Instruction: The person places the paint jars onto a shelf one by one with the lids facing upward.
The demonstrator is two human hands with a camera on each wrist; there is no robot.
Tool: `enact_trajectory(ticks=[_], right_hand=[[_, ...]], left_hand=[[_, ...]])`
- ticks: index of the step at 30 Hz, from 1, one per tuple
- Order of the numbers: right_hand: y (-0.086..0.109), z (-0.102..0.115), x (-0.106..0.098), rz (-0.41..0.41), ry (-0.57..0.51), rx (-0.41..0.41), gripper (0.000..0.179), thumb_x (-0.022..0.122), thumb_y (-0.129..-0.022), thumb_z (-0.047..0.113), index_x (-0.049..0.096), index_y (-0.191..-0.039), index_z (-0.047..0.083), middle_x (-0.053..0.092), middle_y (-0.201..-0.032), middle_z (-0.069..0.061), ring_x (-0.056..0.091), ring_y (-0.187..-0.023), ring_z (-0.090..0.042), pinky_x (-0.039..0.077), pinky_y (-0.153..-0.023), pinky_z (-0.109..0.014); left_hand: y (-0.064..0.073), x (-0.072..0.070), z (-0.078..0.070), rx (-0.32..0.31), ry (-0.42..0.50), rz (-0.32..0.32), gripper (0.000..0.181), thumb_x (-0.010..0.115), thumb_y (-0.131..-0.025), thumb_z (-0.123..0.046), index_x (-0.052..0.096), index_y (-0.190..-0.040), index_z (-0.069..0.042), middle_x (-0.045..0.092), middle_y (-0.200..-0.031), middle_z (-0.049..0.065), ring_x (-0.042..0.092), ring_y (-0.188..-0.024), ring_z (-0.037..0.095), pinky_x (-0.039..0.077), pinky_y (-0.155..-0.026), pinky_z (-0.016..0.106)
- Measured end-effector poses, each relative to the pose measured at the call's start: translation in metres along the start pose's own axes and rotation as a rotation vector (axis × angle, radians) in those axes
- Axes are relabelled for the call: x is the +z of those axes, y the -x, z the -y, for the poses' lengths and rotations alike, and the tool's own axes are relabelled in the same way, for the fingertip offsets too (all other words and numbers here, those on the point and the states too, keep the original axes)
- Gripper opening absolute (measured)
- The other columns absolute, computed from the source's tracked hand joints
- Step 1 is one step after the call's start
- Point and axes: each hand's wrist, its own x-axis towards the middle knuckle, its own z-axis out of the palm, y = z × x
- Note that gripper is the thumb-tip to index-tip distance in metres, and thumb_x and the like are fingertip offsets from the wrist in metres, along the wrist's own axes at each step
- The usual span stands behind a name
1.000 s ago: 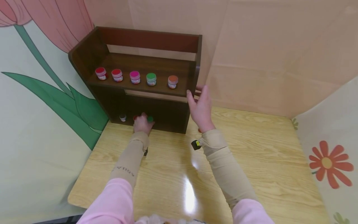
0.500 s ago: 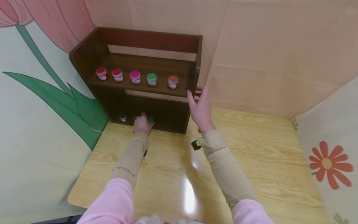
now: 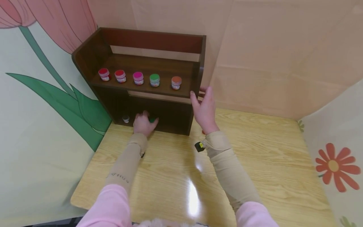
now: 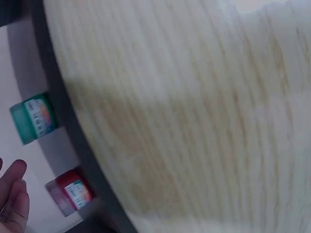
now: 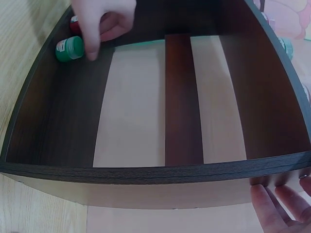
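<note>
At the shelf unit's (image 3: 158,60) lower front edge, the upright green jar (image 4: 33,119) and red jar (image 4: 70,193) are neighboured by the nearer left hand (image 3: 144,125), seemingly relaxed and unladen. The unit's right side is touched by the right hand (image 3: 205,113), fingers extended.

Shelf unit (image 3: 158,63) dk brn, top rail (image 3: 154,42) reddish. Lower green jar (image 4: 33,118) & red jar (image 4: 69,192) bear white, multicol. labels (image 4: 78,194); upper lids (image 3: 138,75) red (x2), magenta, green, orange. Table (image 3: 255,151) lt yel., wood-grained; sleeves (image 3: 124,167) beige/pink.
</note>
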Motion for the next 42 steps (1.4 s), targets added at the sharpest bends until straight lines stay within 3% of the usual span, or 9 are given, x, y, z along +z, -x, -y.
enact_trajectory(ticks=[6,10,19,24,28,32,37,42], right_hand=[[0.0,0.001,-0.001,-0.002,0.011,-0.004,0.04,0.064,-0.102,0.026,0.047,-0.124,-0.001,0.055,-0.123,-0.017,0.062,-0.11,-0.027,0.057,-0.087,-0.035],[0.0,0.0,-0.001,-0.004,0.013,-0.005,0.039,0.064,-0.102,0.027,0.047,-0.124,-0.001,0.055,-0.123,-0.016,0.062,-0.11,-0.027,0.057,-0.087,-0.035],[-0.001,0.001,0.0,-0.006,0.002,-0.005,0.039,0.064,-0.101,0.026,0.048,-0.124,-0.001,0.055,-0.123,-0.016,0.062,-0.11,-0.027,0.057,-0.087,-0.035],[-0.001,0.0,0.0,0.001,0.002,-0.009,0.039,0.064,-0.101,0.027,0.047,-0.124,0.0,0.055,-0.123,-0.017,0.062,-0.109,-0.027,0.057,-0.087,-0.035],[0.0,0.0,-0.001,0.002,-0.007,-0.002,0.04,0.064,-0.102,0.027,0.047,-0.124,-0.001,0.054,-0.123,-0.017,0.061,-0.11,-0.027,0.056,-0.088,-0.036],[0.002,0.001,-0.001,0.001,-0.006,-0.001,0.04,0.064,-0.102,0.027,0.047,-0.125,-0.002,0.054,-0.124,-0.017,0.061,-0.111,-0.027,0.056,-0.088,-0.035],[0.002,0.0,-0.001,-0.006,-0.003,0.002,0.039,0.064,-0.102,0.027,0.047,-0.124,-0.001,0.055,-0.124,-0.017,0.061,-0.111,-0.027,0.056,-0.088,-0.034],[0.001,0.0,-0.001,-0.005,-0.001,0.0,0.039,0.064,-0.102,0.027,0.047,-0.123,-0.001,0.055,-0.124,-0.018,0.061,-0.111,-0.027,0.057,-0.087,-0.035]], left_hand=[[0.002,-0.015,0.001,0.107,0.04,-0.058,0.04,0.067,-0.092,-0.046,0.058,-0.092,-0.007,0.062,-0.084,0.011,0.055,-0.084,0.032,0.05,-0.069,0.049],[0.007,-0.029,0.0,0.146,0.083,-0.089,0.031,0.066,-0.093,-0.034,0.06,-0.09,-0.005,0.064,-0.084,0.012,0.054,-0.084,0.033,0.049,-0.071,0.049],[0.024,-0.05,0.01,0.035,0.283,-0.26,0.02,0.067,-0.094,-0.024,0.064,-0.086,-0.005,0.063,-0.082,0.011,0.05,-0.09,0.03,0.046,-0.075,0.044],[0.029,-0.065,0.019,0.045,0.374,-0.431,0.017,0.069,-0.093,-0.018,0.064,-0.09,-0.001,0.066,-0.089,0.014,0.048,-0.093,0.035,0.042,-0.08,0.046],[0.021,-0.083,0.026,0.061,0.385,-0.614,0.017,0.071,-0.089,-0.013,0.064,-0.094,0.002,0.064,-0.092,0.017,0.047,-0.09,0.039,0.039,-0.079,0.047],[0.01,-0.105,0.034,-0.003,0.382,-0.736,0.023,0.072,-0.088,-0.011,0.063,-0.105,0.002,0.061,-0.101,0.018,0.047,-0.096,0.035,0.038,-0.086,0.042],[-0.004,-0.133,0.037,-0.081,0.402,-0.756,0.037,0.066,-0.095,-0.018,0.053,-0.125,-0.002,0.053,-0.124,0.013,0.045,-0.117,0.021,0.035,-0.105,0.031],[-0.021,-0.166,0.036,-0.132,0.421,-0.722,0.047,0.061,-0.098,-0.025,0.044,-0.137,-0.005,0.046,-0.137,0.008,0.041,-0.124,0.012,0.031,-0.107,0.025]])
